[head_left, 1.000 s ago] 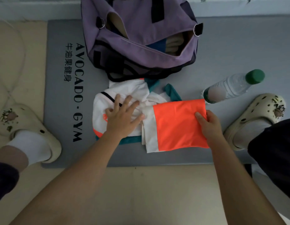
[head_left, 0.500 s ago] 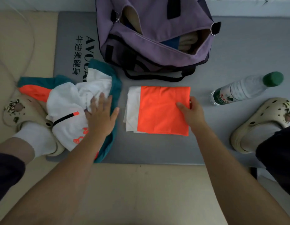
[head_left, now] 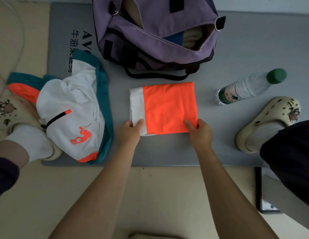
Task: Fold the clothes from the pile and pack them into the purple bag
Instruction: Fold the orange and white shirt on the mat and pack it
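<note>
Two hands grip a folded orange-and-white garment (head_left: 167, 108) on a grey mat (head_left: 236, 49).
Left hand (head_left: 130, 131) pinches its near white corner; right hand (head_left: 199, 131) pinches its near orange corner, thumbs on top. Nearly square, it lies flat just before the open purple bag (head_left: 150, 42).

floor: beige (head_left: 158, 195) | grey gym mat (head_left: 245, 49), black lettering | pale wall strip (head_left: 271, 4) at top | dim light

Matt cloth garment (head_left: 169, 107); clear glossy plastic bottle (head_left: 248, 87).
</note>
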Motion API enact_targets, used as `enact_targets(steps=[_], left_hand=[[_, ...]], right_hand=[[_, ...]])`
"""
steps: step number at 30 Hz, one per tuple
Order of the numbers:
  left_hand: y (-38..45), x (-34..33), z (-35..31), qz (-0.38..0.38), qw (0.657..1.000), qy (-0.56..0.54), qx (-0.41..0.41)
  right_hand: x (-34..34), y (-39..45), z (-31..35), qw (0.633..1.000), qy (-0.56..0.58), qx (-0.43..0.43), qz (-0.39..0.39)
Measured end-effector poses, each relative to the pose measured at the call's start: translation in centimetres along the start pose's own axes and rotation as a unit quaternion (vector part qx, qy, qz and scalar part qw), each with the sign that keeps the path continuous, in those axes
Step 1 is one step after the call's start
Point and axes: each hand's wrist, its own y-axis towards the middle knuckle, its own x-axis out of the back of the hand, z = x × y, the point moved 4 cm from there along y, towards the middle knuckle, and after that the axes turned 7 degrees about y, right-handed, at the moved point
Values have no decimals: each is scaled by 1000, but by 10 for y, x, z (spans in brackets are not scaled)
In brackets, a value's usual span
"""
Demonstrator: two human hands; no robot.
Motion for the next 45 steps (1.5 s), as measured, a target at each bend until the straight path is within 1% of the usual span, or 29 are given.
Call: enact_targets(steps=[2,4,6,7,9,11,13,14,17,20,22,23,25,26,27,29,32,33,34,36,37,38,39,40,41,42,43,45], left_hand=[[-10,-6,12,22,994,-93,50],[-20,-8,21,17,983,-159,92],[-29,-13,29,17,968,-213,135],[-34,-17,32,34,955,-248,161],[-44,-30,33,94,918,-327,204],[-52,-41,30,147,881,-393,217],[-55,-48,26,175,858,-433,215],[-56,-50,25,182,851,-444,214],[-55,-53,20,192,845,-452,211],[-52,-53,15,185,839,-467,208],[-49,-51,11,168,834,-483,209],[-47,-49,9,157,832,-490,207],[-43,-43,9,135,837,-494,192],[-41,-40,9,128,842,-492,182],[-39,-37,9,123,846,-490,171],[-36,-28,9,121,849,-494,141],[-29,-15,10,139,831,-531,89],[-27,-10,13,143,837,-521,85],[-25,-7,17,143,858,-486,87],[-21,-1,26,126,923,-350,97],[-17,3,29,100,951,-276,94],[-12,9,29,58,973,-210,80],[-6,18,25,2,986,-158,56],[0,29,17,-55,991,-121,25],[5,38,6,-97,990,-99,-9],[11,45,-7,-117,989,-85,-41],[18,48,-21,-117,988,-69,-66],[30,48,-47,-90,991,-14,-98]], right_hand=[[1,-5,-9,994,102,-50,6],[2,-12,-19,968,219,-124,-10],[-4,-22,-25,941,283,-189,6],[-10,-29,-26,927,307,-214,30],[-25,-42,-22,894,357,-256,88],[-41,-53,-14,874,378,-273,137],[-55,-58,-6,871,377,-273,157],[-59,-59,-3,873,376,-271,153],[-62,-56,-2,884,371,-261,119],[-56,-51,-11,908,321,-246,107],[-49,-46,-15,920,303,-238,71],[-43,-43,-16,926,296,-230,32],[-26,-35,-17,938,270,-209,-63],[-18,-31,-16,944,251,-196,-90],[-12,-26,-15,951,232,-183,-92],[-6,-17,-11,965,200,-158,-58],[4,-8,-8,970,204,-129,-4],[7,-6,-8,971,203,-125,12],[10,-5,-9,973,192,-122,26],[13,-3,-10,981,148,-115,52],[14,-2,-8,986,117,-105,56],[16,0,-5,991,83,-90,49],[18,3,-1,995,54,-72,32],[20,7,5,998,35,-52,11],[22,10,12,999,26,-32,-5],[22,14,19,1000,20,-13,-11],[20,18,25,1000,16,1,-8],[12,25,37,1000,7,14,7]])
